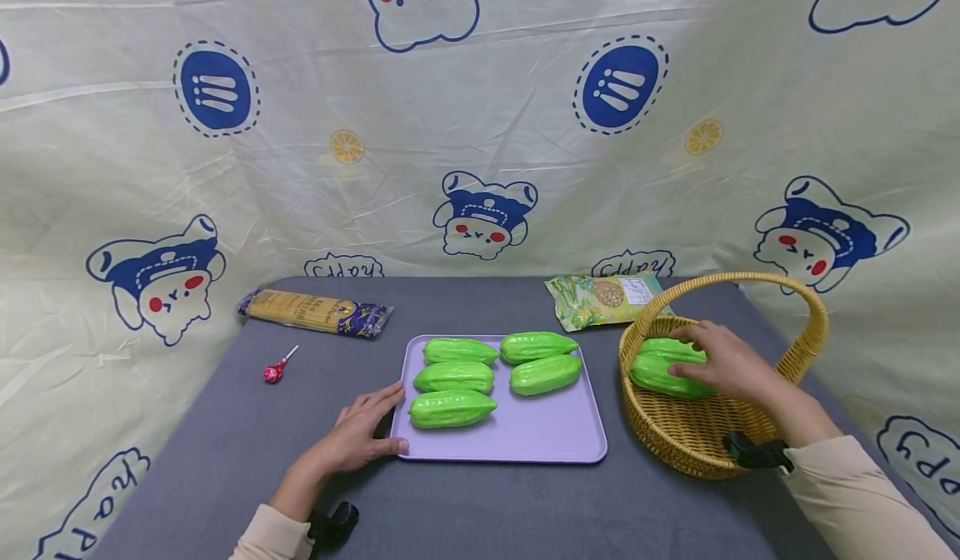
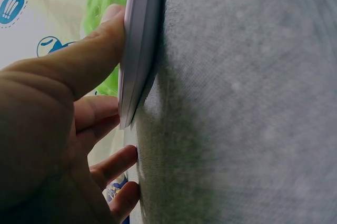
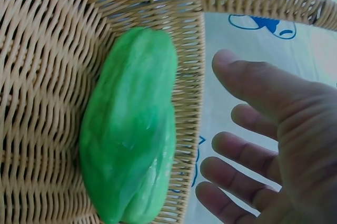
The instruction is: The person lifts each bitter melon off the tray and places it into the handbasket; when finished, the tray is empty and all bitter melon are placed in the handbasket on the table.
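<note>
Five... several glossy green, ribbed, oblong fruits lie in two columns on a lilac tray. My left hand rests at the tray's left edge, its thumb on the rim near the front corner and its fingers spread along the side. At the right stands a wicker basket with a tall arched handle. Two more of the green fruits lie side by side in it, against its wall. Over them my right hand reaches in with parted, loosely bent fingers, holding nothing. The right wrist view shows its fingertips apart from the fruits.
Behind the tray lie a yellow and purple packet at the left and a green bag close to the basket. A red lollipop is on the grey tabletop at the left. A printed cloth hangs behind.
</note>
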`<control>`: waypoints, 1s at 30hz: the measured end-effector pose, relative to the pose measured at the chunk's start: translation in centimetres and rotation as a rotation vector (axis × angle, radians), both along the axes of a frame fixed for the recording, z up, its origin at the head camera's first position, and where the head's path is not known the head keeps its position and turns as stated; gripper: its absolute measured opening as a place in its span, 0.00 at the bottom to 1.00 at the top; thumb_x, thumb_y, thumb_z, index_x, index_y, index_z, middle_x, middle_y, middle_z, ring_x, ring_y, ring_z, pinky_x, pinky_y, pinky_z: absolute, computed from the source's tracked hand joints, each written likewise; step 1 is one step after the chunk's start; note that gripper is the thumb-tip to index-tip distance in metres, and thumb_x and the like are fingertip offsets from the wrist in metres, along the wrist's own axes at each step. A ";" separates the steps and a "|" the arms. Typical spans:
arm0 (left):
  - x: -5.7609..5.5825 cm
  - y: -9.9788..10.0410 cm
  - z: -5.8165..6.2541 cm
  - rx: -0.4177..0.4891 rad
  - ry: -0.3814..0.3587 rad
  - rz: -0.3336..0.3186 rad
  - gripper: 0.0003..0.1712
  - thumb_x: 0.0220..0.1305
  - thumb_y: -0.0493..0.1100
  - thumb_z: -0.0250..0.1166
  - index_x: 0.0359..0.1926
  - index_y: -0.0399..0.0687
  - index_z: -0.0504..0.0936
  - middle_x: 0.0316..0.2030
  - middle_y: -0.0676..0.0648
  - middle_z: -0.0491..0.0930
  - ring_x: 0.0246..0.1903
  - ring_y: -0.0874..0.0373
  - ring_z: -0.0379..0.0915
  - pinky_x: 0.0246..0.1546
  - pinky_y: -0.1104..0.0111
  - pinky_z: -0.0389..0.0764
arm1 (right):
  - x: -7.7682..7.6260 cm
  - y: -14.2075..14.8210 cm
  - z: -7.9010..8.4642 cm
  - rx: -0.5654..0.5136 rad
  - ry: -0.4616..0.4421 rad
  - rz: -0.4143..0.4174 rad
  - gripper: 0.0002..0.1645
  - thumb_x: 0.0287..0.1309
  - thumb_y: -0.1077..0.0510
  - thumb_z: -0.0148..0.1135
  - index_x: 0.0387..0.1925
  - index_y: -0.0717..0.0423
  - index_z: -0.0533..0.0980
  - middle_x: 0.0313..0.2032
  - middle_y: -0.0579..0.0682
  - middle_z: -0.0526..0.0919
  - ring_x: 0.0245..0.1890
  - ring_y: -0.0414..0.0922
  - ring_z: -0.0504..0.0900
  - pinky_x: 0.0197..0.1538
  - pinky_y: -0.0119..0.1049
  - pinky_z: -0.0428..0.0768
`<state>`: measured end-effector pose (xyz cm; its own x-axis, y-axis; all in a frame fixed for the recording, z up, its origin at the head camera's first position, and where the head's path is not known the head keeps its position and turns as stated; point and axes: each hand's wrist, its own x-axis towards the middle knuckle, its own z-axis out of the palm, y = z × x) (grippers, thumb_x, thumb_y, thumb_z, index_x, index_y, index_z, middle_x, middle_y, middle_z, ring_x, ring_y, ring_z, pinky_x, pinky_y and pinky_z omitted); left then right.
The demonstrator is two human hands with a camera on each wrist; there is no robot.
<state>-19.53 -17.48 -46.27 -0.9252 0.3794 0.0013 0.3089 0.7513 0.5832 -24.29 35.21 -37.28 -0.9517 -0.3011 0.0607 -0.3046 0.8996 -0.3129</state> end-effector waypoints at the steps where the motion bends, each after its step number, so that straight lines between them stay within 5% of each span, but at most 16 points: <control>1: 0.0 0.0 0.0 0.001 -0.001 0.001 0.47 0.52 0.56 0.69 0.69 0.44 0.62 0.72 0.46 0.57 0.66 0.41 0.55 0.56 0.42 0.56 | 0.1 -0.1 0.1 0.002 0.009 -0.002 0.33 0.54 0.45 0.65 0.57 0.61 0.72 0.51 0.63 0.75 0.48 0.59 0.73 0.43 0.53 0.74; 15: 0.0 0.1 -0.1 0.001 -0.006 0.008 0.47 0.51 0.56 0.69 0.69 0.44 0.62 0.71 0.47 0.57 0.66 0.42 0.55 0.56 0.41 0.56 | 2.7 -2.4 1.2 -0.016 0.216 0.071 0.26 0.52 0.47 0.68 0.51 0.55 0.76 0.47 0.58 0.80 0.44 0.54 0.78 0.42 0.51 0.75; 30: 0.1 0.1 0.0 0.004 0.006 0.006 0.47 0.52 0.56 0.69 0.69 0.44 0.62 0.71 0.46 0.58 0.66 0.42 0.56 0.55 0.42 0.57 | 5.9 -6.1 0.8 -0.073 0.344 0.133 0.24 0.47 0.48 0.72 0.48 0.49 0.78 0.44 0.46 0.79 0.42 0.45 0.75 0.41 0.43 0.74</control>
